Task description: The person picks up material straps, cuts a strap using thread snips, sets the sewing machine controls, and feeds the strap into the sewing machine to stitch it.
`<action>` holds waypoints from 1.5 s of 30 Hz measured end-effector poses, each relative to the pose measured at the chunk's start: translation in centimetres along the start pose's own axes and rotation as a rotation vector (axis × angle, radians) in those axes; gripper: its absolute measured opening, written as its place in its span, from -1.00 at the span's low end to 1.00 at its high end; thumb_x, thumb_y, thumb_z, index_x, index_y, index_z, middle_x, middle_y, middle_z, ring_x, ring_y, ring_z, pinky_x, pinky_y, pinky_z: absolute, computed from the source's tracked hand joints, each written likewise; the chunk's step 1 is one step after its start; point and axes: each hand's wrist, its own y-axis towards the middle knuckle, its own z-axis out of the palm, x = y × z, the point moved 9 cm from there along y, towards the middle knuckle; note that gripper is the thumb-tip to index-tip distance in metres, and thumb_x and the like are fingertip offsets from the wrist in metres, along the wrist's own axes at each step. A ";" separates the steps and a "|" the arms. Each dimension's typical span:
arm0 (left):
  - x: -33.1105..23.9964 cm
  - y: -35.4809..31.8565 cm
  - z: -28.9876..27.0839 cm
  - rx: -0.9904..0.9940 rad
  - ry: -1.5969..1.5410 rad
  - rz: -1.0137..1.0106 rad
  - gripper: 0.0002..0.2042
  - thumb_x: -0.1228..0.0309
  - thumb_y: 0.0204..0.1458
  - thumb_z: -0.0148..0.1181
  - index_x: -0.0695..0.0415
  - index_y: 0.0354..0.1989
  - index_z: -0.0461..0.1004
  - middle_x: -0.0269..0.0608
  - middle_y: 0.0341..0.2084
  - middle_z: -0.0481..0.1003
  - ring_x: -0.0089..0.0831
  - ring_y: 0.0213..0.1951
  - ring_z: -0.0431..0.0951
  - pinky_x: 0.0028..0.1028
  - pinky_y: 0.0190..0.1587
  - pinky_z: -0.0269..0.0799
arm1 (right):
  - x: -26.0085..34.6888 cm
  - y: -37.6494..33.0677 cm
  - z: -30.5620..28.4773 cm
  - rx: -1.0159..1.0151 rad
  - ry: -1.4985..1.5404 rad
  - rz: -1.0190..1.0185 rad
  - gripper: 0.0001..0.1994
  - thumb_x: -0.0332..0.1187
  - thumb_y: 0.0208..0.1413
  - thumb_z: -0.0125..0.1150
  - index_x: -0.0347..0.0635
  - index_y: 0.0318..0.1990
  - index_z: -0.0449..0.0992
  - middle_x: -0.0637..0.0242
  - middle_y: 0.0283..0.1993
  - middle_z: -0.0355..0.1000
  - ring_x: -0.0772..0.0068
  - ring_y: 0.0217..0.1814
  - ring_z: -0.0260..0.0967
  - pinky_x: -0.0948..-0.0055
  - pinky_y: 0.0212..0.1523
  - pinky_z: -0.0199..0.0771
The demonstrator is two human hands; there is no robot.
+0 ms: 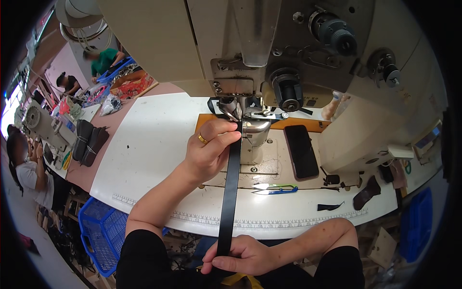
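A long black strap [230, 192] runs from the post of a sewing machine [255, 132] down toward my body. Close to the presser foot, my left hand [210, 148], with a gold ring, pinches the strap's upper part between thumb and fingers. My right hand [243, 255] is closed around the strap's lower end, past the table's front edge. Between the two hands the strap looks taut and nearly straight. The fingertips of my left hand hide part of the strap where it meets the machine.
On the white table [130, 159], right of the strap, lie thread snips [275, 189], a dark phone [301, 151] and dark scraps [366, 192]. A blue basket [103, 231] stands below left. Bundled dark pieces [89, 142] lie at left. Other people work farther off.
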 end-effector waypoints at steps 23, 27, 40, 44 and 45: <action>-0.2 0.2 0.4 -0.003 -0.046 -0.002 -0.69 0.70 -0.33 0.25 0.16 -0.32 0.46 -0.18 -0.31 0.43 -0.29 -0.33 0.50 -0.48 -0.35 0.47 | 0.0 -0.2 -0.3 -0.016 0.020 0.050 -0.80 -0.44 0.19 -0.06 -0.32 -0.08 0.33 0.26 -0.20 0.45 0.49 -0.06 0.36 0.51 0.00 0.32; -0.2 0.4 -0.1 -0.006 0.008 0.005 -0.72 0.69 -0.29 0.25 0.18 -0.33 0.47 -0.13 -0.33 0.44 -0.28 -0.34 0.51 -0.48 -0.35 0.47 | 0.4 0.3 -0.7 -0.042 0.029 0.003 -0.80 -0.42 0.19 -0.05 -0.31 -0.08 0.33 0.29 -0.22 0.45 0.52 -0.08 0.36 0.53 -0.03 0.32; -0.2 0.1 0.3 0.012 -0.002 0.010 -0.79 0.65 -0.21 0.27 0.23 -0.34 0.45 -0.09 -0.33 0.45 -0.28 -0.33 0.51 -0.49 -0.32 0.47 | 0.1 0.1 -0.5 -0.027 0.041 0.035 -0.79 -0.40 0.20 -0.06 -0.30 -0.07 0.31 0.29 -0.21 0.45 0.53 -0.09 0.36 0.52 -0.03 0.32; -0.3 0.3 0.1 -0.014 -0.007 0.018 -0.70 0.73 -0.31 0.23 0.20 -0.32 0.46 -0.14 -0.32 0.44 -0.32 -0.36 0.50 -0.50 -0.37 0.46 | 0.0 0.2 -0.4 -0.015 0.032 0.044 -0.79 -0.41 0.20 -0.06 -0.30 -0.06 0.31 0.28 -0.21 0.45 0.51 -0.07 0.37 0.52 -0.01 0.32; -0.3 0.2 0.0 -0.017 -0.002 0.016 -0.70 0.73 -0.31 0.23 0.20 -0.32 0.46 -0.14 -0.32 0.44 -0.32 -0.36 0.50 -0.50 -0.37 0.46 | 0.0 0.2 -0.5 -0.021 0.043 0.042 -0.79 -0.41 0.20 -0.06 -0.30 -0.06 0.31 0.27 -0.20 0.45 0.51 -0.06 0.36 0.51 -0.01 0.32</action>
